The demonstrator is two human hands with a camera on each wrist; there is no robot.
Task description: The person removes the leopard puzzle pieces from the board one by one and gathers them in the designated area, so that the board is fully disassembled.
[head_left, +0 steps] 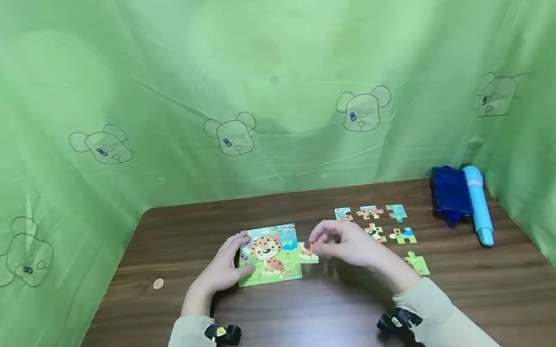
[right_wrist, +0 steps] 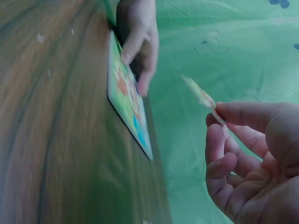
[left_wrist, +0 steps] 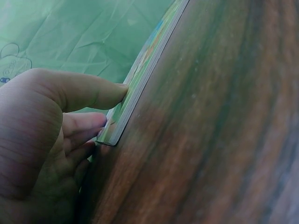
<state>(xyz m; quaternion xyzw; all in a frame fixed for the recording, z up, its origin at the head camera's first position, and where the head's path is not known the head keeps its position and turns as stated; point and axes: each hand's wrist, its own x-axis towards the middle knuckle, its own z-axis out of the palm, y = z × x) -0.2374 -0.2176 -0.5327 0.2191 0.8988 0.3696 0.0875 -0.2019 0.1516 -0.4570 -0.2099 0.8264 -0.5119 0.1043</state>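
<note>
My left hand (head_left: 222, 269) grips the left side of a square puzzle board (head_left: 291, 274) with a cartoon leopard picture. In the left wrist view the thumb (left_wrist: 93, 91) lies on the board's printed face, with the other fingers at its edge. Just right of the board, my right hand (head_left: 347, 243) pinches a puzzle piece (head_left: 308, 256) between thumb and fingertips. That piece (right_wrist: 198, 92) is held up off the table in the right wrist view, tilted and partly covered by the fingers.
Several loose puzzle pieces (head_left: 396, 212) lie right of the board, some partly behind the right hand and forearm. A dark blue case (head_left: 450, 192) and a light blue cylinder (head_left: 479, 205) lie at the back right. On the table's left is a small round disc (head_left: 158, 283). Green curtains surround the table.
</note>
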